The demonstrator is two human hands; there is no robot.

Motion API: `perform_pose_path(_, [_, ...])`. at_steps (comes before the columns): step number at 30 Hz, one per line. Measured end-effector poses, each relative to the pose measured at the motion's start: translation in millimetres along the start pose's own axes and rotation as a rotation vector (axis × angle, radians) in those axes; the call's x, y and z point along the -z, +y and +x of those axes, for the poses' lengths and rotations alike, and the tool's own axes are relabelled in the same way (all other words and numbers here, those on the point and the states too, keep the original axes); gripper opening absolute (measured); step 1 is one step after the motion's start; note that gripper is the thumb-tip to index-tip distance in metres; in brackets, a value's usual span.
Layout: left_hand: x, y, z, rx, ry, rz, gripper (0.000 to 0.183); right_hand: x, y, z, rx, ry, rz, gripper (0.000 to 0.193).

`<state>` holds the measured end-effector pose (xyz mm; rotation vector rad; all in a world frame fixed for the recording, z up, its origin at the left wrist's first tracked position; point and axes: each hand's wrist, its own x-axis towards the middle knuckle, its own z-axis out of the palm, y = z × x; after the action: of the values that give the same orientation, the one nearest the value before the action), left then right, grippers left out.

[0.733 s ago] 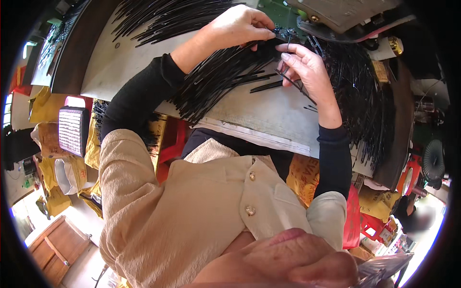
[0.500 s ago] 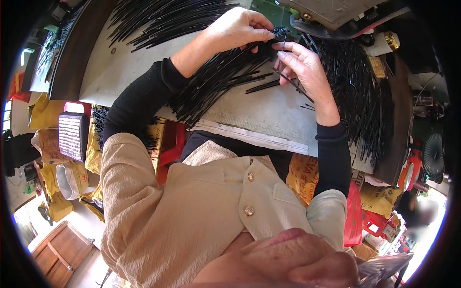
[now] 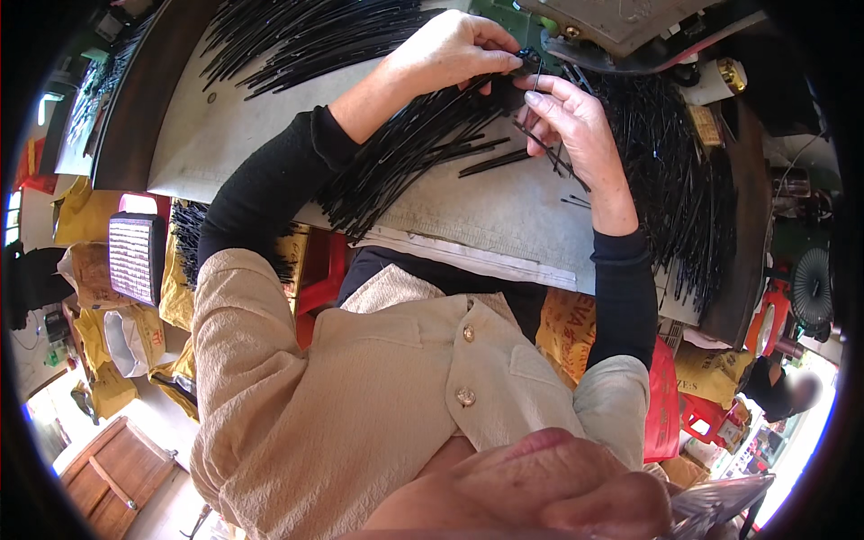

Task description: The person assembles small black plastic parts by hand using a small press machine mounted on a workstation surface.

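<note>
My left hand (image 3: pixel 456 52) is closed in a pinch beside a dark part of the machine (image 3: pixel 598 27) at the table's far edge. What its fingertips hold is too small and dark to make out. Close by on its right, my right hand (image 3: pixel 573 121) is closed too, with a thin black strip (image 3: pixel 556 158) slanting across the palm under its curled fingers. Beneath my left wrist and forearm lies a loose bundle of similar black strips (image 3: pixel 396 153), and a few stray strips (image 3: pixel 493 164) rest between the bundle and my right hand.
More black strips (image 3: pixel 306 40) lie at the table's far left, and a thick heap (image 3: pixel 670 171) covers its right side. The pale tabletop (image 3: pixel 450 202) has dark side boards (image 3: pixel 135 99). Yellow sacks (image 3: pixel 112 387) stand on the left. A fan (image 3: pixel 813 288) and a person (image 3: pixel 778 387) are at the far right.
Both hands stay near the machine. My left hand and forearm have shifted slightly right, and the fingers of my right hand have moved a little. The person at the far right has moved.
</note>
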<state>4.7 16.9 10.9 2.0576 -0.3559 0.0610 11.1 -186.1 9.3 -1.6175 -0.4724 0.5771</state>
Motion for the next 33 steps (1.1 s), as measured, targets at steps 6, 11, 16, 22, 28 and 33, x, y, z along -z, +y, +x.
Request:
perform_pose_path(6, [-2,-4,2,-0.018,0.007,-0.003,0.033,0,-1,-1,-0.001,0.011,0.004,0.032])
perform_pose_path(11, [-4,-5,3,-0.016,-0.005,-0.002,0.033,1,3,1,-0.002,0.014,0.005,0.031])
perform_pose_path(16, [-7,-9,5,-0.034,0.004,0.03,0.032,2,4,2,-0.005,0.021,0.004,0.031])
perform_pose_path(22, [-3,2,5,0.033,-0.022,0.036,0.03,5,5,3,-0.019,0.018,-0.041,0.031])
perform_pose_path(28, [0,-2,5,0.128,-0.098,-0.145,0.03,6,5,1,-0.074,-0.027,0.092,0.033])
perform_pose_path(33, [-1,-2,5,0.129,-0.065,-0.192,0.025,-1,-1,-3,-0.104,-0.121,0.073,0.035])
